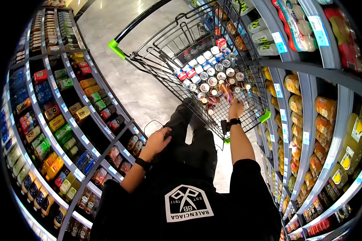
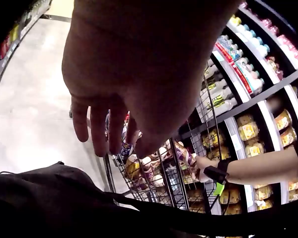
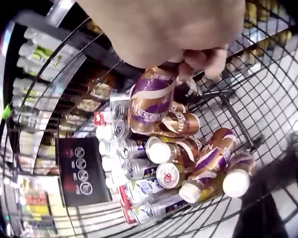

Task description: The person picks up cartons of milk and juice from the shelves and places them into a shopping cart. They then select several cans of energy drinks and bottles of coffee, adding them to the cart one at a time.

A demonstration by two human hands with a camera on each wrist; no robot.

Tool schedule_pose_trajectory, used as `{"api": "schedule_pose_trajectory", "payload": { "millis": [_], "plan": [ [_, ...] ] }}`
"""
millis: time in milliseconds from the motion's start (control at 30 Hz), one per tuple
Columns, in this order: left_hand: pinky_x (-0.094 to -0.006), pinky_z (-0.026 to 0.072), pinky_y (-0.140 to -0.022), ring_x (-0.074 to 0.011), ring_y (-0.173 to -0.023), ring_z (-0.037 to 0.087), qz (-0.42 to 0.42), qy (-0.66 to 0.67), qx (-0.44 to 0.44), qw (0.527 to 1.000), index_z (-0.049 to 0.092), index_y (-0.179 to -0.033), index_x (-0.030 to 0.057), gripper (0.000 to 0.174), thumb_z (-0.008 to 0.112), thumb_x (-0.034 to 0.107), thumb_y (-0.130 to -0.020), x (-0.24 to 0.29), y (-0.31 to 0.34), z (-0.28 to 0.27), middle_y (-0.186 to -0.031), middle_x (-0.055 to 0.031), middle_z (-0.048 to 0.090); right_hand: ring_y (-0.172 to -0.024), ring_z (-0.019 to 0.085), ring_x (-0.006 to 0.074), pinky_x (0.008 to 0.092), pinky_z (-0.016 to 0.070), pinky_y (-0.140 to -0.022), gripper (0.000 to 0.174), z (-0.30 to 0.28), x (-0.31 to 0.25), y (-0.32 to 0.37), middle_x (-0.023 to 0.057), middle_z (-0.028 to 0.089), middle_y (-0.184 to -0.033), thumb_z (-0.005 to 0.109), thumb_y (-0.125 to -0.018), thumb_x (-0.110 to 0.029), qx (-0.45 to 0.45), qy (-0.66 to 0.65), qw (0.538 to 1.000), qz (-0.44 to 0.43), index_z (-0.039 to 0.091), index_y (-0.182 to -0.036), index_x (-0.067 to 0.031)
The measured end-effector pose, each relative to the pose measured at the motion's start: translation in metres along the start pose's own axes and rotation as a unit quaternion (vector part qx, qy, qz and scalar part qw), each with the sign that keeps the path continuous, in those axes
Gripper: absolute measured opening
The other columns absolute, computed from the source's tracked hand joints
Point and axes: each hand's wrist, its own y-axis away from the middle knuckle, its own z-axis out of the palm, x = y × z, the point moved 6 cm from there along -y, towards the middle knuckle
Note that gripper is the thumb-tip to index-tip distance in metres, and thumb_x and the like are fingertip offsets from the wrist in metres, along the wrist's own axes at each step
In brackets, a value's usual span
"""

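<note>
My right hand (image 1: 236, 109) reaches into the black wire shopping cart (image 1: 116, 49) and grips a coffee bottle (image 3: 151, 101) by its cap end. This bottle has a brown and purple NESCAFE label and overlaps the load beneath it in the right wrist view. Several similar bottles (image 3: 211, 156) with white caps lie on their sides in the basket. Beside them stand rows of silver cans (image 3: 133, 148) and other white-topped containers (image 1: 200, 59). My left hand (image 1: 159, 140) hangs near my left thigh, fingers loosely extended, holding nothing.
Shelves (image 1: 72, 120) with packaged drinks run along the left. On the right, shelves (image 1: 305, 136) carry bottles and multipacks close beside the cart. A pale floor (image 1: 112, 72) stretches between them. A black sign (image 3: 82, 168) is fixed inside the cart.
</note>
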Motion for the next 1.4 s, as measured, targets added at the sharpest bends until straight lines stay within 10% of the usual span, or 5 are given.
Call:
{"api": "schedule_pose_trajectory", "payload": {
  "millis": [367,500,667,1233,1400],
  "plan": [
    [-0.0430,0.0563,-0.089,-0.0353,-0.105,0.071,-0.030,0.071,0.050,0.996,0.062,-0.131,0.0062,0.040,0.071,0.020,-0.095,-0.015,0.073,0.065,-0.113,-0.0188,0.072,-0.092,0.075,0.0379,0.0498,0.0604,-0.074,0.049,0.063,0.169,-0.021,0.0229,0.075,-0.108,0.058,-0.094,-0.043,-0.021,-0.052,0.971,0.233,0.072,-0.114,0.0003],
    [-0.0438,0.0561,-0.090,-0.0360,-0.107,0.070,-0.041,0.058,0.066,0.995,0.062,-0.130,0.0060,0.039,0.071,0.021,-0.095,-0.038,0.096,0.086,-0.114,-0.0187,0.072,-0.063,0.062,0.0259,0.0434,0.0517,-0.055,0.046,0.054,0.107,0.004,0.0170,0.070,-0.088,0.070,-0.097,-0.044,-0.116,-0.176,0.954,0.212,0.062,-0.114,-0.0013],
    [-0.0440,0.0555,-0.093,-0.0378,-0.109,0.070,-0.068,0.058,0.075,0.993,0.062,-0.130,0.0056,0.039,0.070,0.021,-0.095,-0.051,0.112,0.099,-0.115,-0.0204,0.072,-0.117,0.063,0.0265,0.0406,0.0556,-0.085,0.056,0.044,0.055,0.026,0.0112,0.063,-0.131,0.072,-0.099,-0.031,-0.148,-0.362,0.917,0.079,0.050,-0.143,-0.0058],
    [-0.0482,0.0546,-0.095,-0.0410,-0.112,0.066,0.222,-0.092,0.025,0.970,0.065,-0.125,0.0060,0.037,0.070,0.024,-0.093,0.100,0.108,0.192,-0.119,-0.0193,0.071,-0.075,0.072,0.0184,0.0350,0.0562,-0.069,0.016,-0.238,0.254,0.212,0.0116,0.076,-0.084,0.066,-0.097,-0.015,0.012,-0.153,0.944,-0.293,0.077,-0.097,-0.0036],
    [-0.0480,0.0538,-0.097,-0.0399,-0.113,0.066,0.400,-0.169,-0.014,0.901,0.067,-0.124,0.0056,0.038,0.071,0.026,-0.092,0.209,0.092,0.224,-0.119,-0.0178,0.071,-0.080,0.071,0.0158,0.0315,0.0560,-0.074,0.005,-0.306,0.329,0.241,0.0103,0.076,-0.086,0.070,-0.088,-0.002,0.040,-0.336,0.929,-0.153,0.074,-0.092,-0.0008]
  ]
}}
